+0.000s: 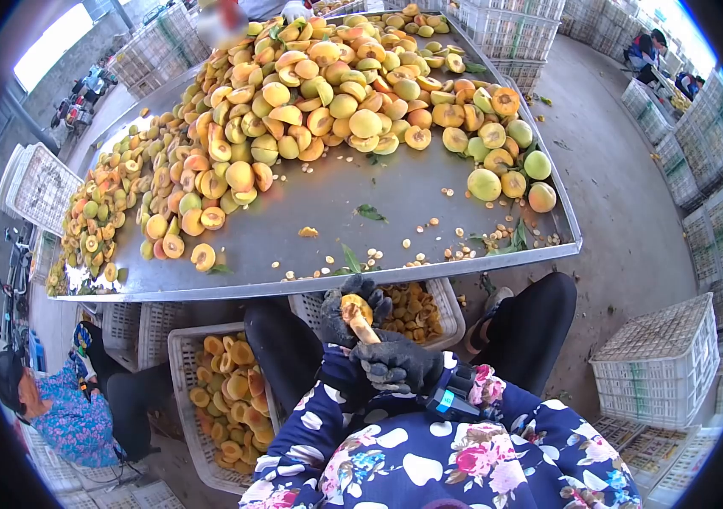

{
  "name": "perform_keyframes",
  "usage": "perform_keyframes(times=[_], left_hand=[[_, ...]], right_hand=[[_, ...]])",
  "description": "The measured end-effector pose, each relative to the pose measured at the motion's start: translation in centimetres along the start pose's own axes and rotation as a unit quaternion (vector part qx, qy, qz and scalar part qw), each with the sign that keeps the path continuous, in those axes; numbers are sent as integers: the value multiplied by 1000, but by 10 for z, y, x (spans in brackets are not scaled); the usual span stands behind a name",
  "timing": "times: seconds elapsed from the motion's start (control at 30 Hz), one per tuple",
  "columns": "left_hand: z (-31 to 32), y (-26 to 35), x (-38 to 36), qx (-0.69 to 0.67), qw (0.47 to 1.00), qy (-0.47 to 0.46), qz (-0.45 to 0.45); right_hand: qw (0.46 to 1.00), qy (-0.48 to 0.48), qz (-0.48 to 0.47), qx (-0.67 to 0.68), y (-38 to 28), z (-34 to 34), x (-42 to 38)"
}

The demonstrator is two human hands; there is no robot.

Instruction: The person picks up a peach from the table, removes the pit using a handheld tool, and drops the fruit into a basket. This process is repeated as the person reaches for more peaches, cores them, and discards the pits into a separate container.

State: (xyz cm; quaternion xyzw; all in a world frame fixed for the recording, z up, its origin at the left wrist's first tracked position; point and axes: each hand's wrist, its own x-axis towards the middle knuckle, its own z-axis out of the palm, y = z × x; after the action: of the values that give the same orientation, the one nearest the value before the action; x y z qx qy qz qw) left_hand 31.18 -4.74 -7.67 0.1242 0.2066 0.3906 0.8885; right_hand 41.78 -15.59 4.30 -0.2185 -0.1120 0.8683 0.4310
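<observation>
My left hand (pixel 334 316), in a dark glove, is closed around a yellow peach half (pixel 356 304) just in front of the table's near edge. In my right hand (pixel 400 360), also gloved, is the light wooden handle of a pitting tool (pixel 363 327). Its far end meets the peach half, and the working tip is hidden. Below my hands stands a white crate (pixel 453 314) partly under the table, with orange-brown fruit pieces (pixel 412 312) in it. To my left, another white crate (pixel 176 373) holds many peach halves (pixel 230 394).
A metal table (pixel 327 220) bears a large heap of peaches (pixel 311 93), whole and halved, with scattered pits and leaves. A co-worker (pixel 81 399) sits at the left. Stacked white crates (pixel 658 360) stand at the right, and more people (pixel 650 51) are farther back.
</observation>
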Motion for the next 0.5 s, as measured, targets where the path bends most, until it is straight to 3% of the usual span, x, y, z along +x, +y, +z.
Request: perform_keyframes(times=[0.03, 0.1, 0.13, 0.17, 0.2, 0.27, 0.3, 0.33, 0.37, 0.4, 0.47, 0.5], left_hand=[[0, 2, 2, -8, 999, 35, -10], [14, 9, -2, 180, 980, 73, 41], [23, 18, -16, 370, 920, 76, 101], [44, 32, -33, 544, 820, 76, 161], [64, 46, -49, 694, 683, 75, 214], [97, 74, -74, 843, 412, 34, 345], [92, 88, -81, 813, 409, 50, 412], [83, 104, -91, 779, 403, 65, 477], [73, 119, -102, 654, 615, 166, 409], [59, 137, -116, 480, 781, 253, 309], [4, 186, -149, 553, 723, 349, 220], [-10, 195, -161, 650, 620, 409, 164]], right_hand=[[1000, 13, -7, -16, -1, -1, -1], [998, 19, -9, -54, -5, -4, -5], [997, 22, -9, -73, -7, -6, -7], [995, 32, -6, -91, -16, -3, -15], [993, 42, -3, -110, -27, -1, -24], [987, 75, 36, -141, -22, -42, -19], [904, 143, 51, -399, -14, -62, -13], [754, 202, 103, -617, -6, -81, -8], [652, 179, 138, -724, 0, -107, -10], [601, 128, 170, -771, 8, -132, -16], [585, 93, 210, -778, 21, -165, -22], [609, 148, 217, -748, 21, -170, -19]])
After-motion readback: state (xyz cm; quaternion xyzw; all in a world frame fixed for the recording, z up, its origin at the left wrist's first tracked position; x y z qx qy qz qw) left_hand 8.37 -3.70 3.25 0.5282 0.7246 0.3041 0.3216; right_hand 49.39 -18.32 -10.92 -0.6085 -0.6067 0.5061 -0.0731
